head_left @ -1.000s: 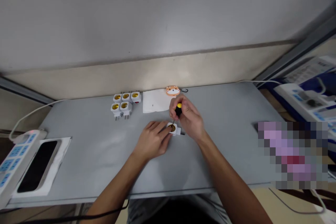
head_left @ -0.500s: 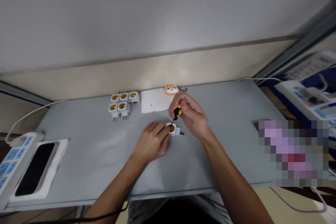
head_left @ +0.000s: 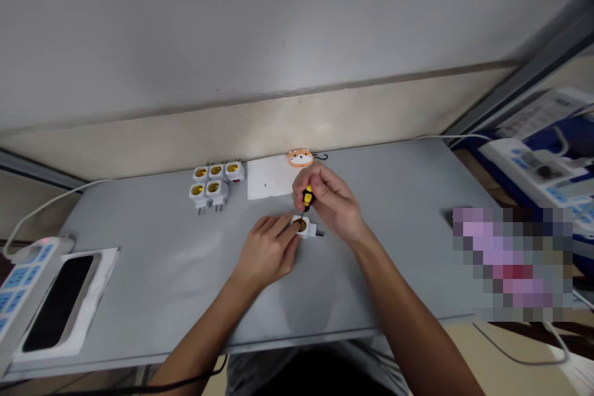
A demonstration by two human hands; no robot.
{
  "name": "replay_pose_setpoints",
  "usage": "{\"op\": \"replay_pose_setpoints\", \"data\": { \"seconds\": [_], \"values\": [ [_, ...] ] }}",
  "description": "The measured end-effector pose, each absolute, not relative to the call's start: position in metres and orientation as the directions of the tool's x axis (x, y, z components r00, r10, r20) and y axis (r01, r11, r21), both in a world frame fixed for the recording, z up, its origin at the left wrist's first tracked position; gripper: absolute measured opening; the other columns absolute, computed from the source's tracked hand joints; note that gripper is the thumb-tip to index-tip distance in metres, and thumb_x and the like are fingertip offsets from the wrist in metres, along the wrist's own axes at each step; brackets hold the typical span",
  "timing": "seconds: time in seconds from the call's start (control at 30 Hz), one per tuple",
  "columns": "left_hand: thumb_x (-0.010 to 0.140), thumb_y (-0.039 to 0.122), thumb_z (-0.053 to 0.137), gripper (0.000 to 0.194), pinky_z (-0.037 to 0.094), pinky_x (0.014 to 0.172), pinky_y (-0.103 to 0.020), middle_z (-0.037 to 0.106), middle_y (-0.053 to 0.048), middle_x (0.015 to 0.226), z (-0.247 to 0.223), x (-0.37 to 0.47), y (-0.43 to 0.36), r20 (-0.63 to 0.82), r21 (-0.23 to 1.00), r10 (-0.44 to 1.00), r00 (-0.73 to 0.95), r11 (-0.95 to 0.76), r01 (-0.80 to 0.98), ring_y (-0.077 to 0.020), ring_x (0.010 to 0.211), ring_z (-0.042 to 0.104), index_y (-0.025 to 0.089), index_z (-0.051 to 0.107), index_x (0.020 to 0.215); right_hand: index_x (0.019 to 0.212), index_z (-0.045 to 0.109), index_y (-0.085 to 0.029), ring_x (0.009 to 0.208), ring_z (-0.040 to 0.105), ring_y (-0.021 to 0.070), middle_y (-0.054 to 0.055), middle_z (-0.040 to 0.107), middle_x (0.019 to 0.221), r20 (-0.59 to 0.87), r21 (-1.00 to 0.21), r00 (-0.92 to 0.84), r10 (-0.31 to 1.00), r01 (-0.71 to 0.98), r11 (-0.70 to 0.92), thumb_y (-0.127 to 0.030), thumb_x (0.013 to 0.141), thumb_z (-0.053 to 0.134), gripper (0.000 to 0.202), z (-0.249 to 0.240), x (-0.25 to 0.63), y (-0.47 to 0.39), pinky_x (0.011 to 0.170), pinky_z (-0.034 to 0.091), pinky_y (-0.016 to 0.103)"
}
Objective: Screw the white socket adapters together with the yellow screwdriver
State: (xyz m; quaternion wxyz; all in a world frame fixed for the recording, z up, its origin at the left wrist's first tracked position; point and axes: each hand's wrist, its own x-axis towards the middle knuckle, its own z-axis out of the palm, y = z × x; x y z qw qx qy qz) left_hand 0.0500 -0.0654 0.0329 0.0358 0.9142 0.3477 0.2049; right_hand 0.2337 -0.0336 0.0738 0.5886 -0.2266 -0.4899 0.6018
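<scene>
Yellow-and-black, a screwdriver [head_left: 307, 197] sits in the right hand [head_left: 342, 209]; the left hand [head_left: 266, 250] grips a white plastic socket adapter [head_left: 312, 230] with a round brassy mouth, mid-table. Tool work inside seems underway, though the tip is unclear, and calls for a steady shaft. Five similar glossy, boxy adapters [head_left: 217, 199] lie at ten o'clock.

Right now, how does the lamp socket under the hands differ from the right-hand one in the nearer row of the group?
The worked-on socket has the left hand and a screwdriver at it; the grouped socket has neither.
The worked-on socket's prongs point right, while the grouped socket's point toward the person.
Both have white bodies and gold-coloured openings.
</scene>
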Motion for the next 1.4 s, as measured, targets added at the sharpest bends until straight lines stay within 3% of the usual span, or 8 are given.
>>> {"op": "replay_pose_setpoints", "data": {
  "seconds": [0.13, 0.3, 0.53, 0.8, 1.03, 1.2, 1.3, 1.4],
  "values": [
    [0.101, 0.018, 0.054, 0.021, 0.055, 0.088, -0.043, 0.073, -0.012, 0.126, 0.033, 0.050, -0.065, 0.363, 0.210, 0.645, 0.672, -0.760, 0.616, -0.0260, 0.097, 0.072, 0.018, 0.068, 0.116, 0.088, 0.059, -0.022, 0.063, 0.044, 0.0130, -0.001, 0.051, 0.075, 0.285, -0.845, -0.245, 0.927, -0.522, 0.122, -0.050, 0.107, 0.049, 0.036, 0.072, 0.231, -0.035, 0.063, 0.034, 0.031],
    [0.099, 0.017, 0.056, 0.020, 0.055, 0.088, -0.043, 0.074, -0.010, 0.124, 0.033, 0.050, -0.066, 0.367, 0.187, 0.647, 0.668, -0.755, 0.629, -0.0258, 0.097, 0.072, 0.018, 0.069, 0.115, 0.095, 0.049, -0.025, 0.059, 0.036, 0.0111, -0.006, 0.045, 0.071, 0.311, -0.836, -0.239, 0.920, -0.530, 0.144, -0.054, 0.101, 0.061, 0.031, 0.066, 0.223, -0.035, 0.058, 0.030, 0.027],
    [0.101, 0.018, 0.055, 0.021, 0.056, 0.087, -0.042, 0.073, -0.011, 0.126, 0.035, 0.051, -0.066, 0.377, 0.176, 0.640, 0.669, -0.759, 0.627, -0.0249, 0.096, 0.072, 0.017, 0.069, 0.116, 0.089, 0.060, -0.020, 0.072, 0.052, 0.0143, 0.001, 0.058, 0.082, 0.338, -0.868, -0.223, 0.914, -0.449, 0.211, -0.044, 0.107, 0.052, 0.031, 0.072, 0.233, -0.034, 0.069, 0.039, 0.031],
    [0.100, 0.018, 0.055, 0.021, 0.056, 0.086, -0.043, 0.074, -0.011, 0.124, 0.033, 0.051, -0.066, 0.378, 0.182, 0.645, 0.664, -0.755, 0.630, -0.0253, 0.096, 0.072, 0.018, 0.070, 0.115, 0.094, 0.053, -0.023, 0.059, 0.035, 0.0119, -0.005, 0.045, 0.069, 0.324, -0.828, -0.288, 0.901, -0.547, 0.123, -0.052, 0.102, 0.059, 0.031, 0.070, 0.228, -0.036, 0.059, 0.028, 0.028],
    [0.100, 0.018, 0.055, 0.022, 0.056, 0.085, -0.042, 0.074, -0.011, 0.124, 0.033, 0.050, -0.066, 0.366, 0.184, 0.648, 0.668, -0.754, 0.631, -0.0250, 0.096, 0.072, 0.018, 0.069, 0.117, 0.085, 0.059, -0.020, 0.070, 0.053, 0.0143, 0.002, 0.057, 0.083, 0.331, -0.836, -0.275, 0.903, -0.528, 0.146, -0.045, 0.102, 0.061, 0.030, 0.071, 0.237, -0.032, 0.065, 0.038, 0.031],
    [0.100, 0.018, 0.055, 0.020, 0.055, 0.084, -0.042, 0.074, -0.011, 0.124, 0.032, 0.051, -0.067, 0.377, 0.178, 0.648, 0.662, -0.752, 0.634, -0.0251, 0.096, 0.072, 0.019, 0.070, 0.114, 0.089, 0.059, -0.020, 0.060, 0.041, 0.0122, -0.002, 0.050, 0.073, 0.288, -0.839, -0.280, 0.916, -0.535, 0.101, -0.053, 0.106, 0.049, 0.038, 0.071, 0.230, -0.037, 0.059, 0.032, 0.029],
    [0.099, 0.018, 0.056, 0.019, 0.054, 0.083, -0.042, 0.075, -0.011, 0.119, 0.032, 0.051, -0.067, 0.375, 0.169, 0.652, 0.659, -0.747, 0.643, -0.0255, 0.094, 0.072, 0.019, 0.070, 0.112, 0.097, 0.052, -0.024, 0.058, 0.035, 0.0118, -0.006, 0.046, 0.068, 0.305, -0.852, -0.278, 0.911, -0.508, 0.131, -0.058, 0.102, 0.056, 0.035, 0.071, 0.223, -0.039, 0.057, 0.029, 0.028],
    [0.099, 0.017, 0.057, 0.018, 0.055, 0.083, -0.042, 0.075, -0.011, 0.117, 0.032, 0.051, -0.067, 0.366, 0.171, 0.652, 0.664, -0.749, 0.641, -0.0253, 0.094, 0.072, 0.019, 0.070, 0.111, 0.093, 0.048, -0.025, 0.060, 0.040, 0.0116, -0.006, 0.050, 0.070, 0.323, -0.845, -0.271, 0.907, -0.514, 0.147, -0.049, 0.099, 0.065, 0.030, 0.073, 0.224, -0.038, 0.059, 0.032, 0.027]
  ]
}}
